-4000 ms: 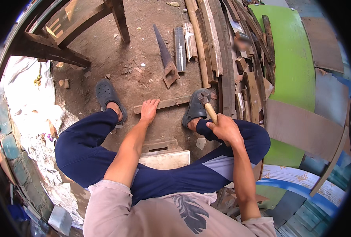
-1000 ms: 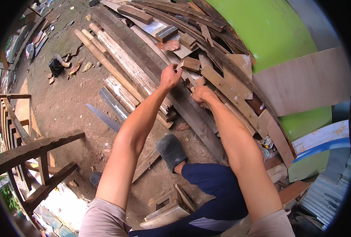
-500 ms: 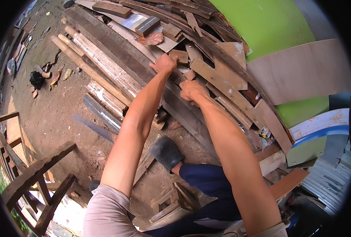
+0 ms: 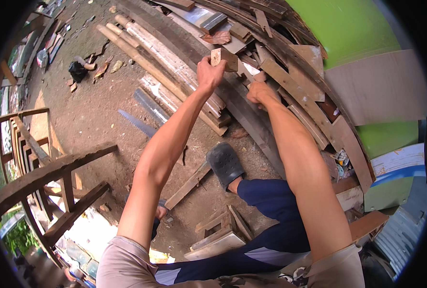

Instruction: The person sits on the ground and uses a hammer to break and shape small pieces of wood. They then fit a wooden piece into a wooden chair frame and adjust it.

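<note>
Over the pile (image 4: 290, 84), my left hand (image 4: 209, 75) grips a block (image 4: 228, 59); my right hand (image 4: 261, 92) curls, around what I can't tell. A slack pinch could drop the block.

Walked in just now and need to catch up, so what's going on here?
A person is working over a pile of scrap wood. Their left hand grips a short wooden block. Their right hand is curled over the pile; what it may hold is hard to make out. A saw lies on the ground, partly hidden by the left forearm, and a wooden strip lies near a dark clog.
</note>
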Demonstrator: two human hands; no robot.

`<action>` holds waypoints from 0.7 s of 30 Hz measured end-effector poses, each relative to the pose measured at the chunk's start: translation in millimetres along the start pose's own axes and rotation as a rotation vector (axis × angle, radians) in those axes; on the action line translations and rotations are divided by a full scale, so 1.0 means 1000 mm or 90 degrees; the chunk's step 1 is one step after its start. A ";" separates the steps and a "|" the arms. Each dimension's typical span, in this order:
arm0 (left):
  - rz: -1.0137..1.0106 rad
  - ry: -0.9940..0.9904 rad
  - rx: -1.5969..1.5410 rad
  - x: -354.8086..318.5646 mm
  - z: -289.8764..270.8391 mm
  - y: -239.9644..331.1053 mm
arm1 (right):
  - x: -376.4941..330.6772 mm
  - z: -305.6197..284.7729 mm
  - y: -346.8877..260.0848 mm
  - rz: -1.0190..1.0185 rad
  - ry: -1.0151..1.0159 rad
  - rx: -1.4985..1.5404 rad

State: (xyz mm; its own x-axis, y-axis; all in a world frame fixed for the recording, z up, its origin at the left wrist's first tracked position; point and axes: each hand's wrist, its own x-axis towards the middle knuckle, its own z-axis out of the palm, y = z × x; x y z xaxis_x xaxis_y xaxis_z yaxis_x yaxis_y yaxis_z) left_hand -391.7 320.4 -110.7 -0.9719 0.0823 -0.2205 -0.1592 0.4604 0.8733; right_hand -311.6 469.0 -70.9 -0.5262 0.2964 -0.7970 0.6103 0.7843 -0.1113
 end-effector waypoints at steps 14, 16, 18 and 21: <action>-0.609 0.301 -0.411 -0.411 -0.187 -0.240 | 0.033 0.089 0.017 0.024 0.259 0.029; -0.620 0.289 -0.453 -0.443 -0.189 -0.251 | 0.011 0.110 0.016 0.036 0.281 0.023; -0.603 0.254 -0.486 -0.450 -0.182 -0.258 | 0.014 0.104 0.029 -0.025 0.293 -0.067; -0.570 0.144 -0.522 -0.444 -0.168 -0.263 | 0.013 0.082 0.047 -0.149 0.320 -0.192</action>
State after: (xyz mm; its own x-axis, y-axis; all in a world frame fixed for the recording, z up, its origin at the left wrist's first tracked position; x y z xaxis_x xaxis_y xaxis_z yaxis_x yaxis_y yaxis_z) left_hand 52.7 13.9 -169.8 -0.4592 -0.1687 -0.8722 -0.7662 -0.4215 0.4850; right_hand -241.4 464.9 -135.5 -0.8844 0.2602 -0.3875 0.2897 0.9569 -0.0187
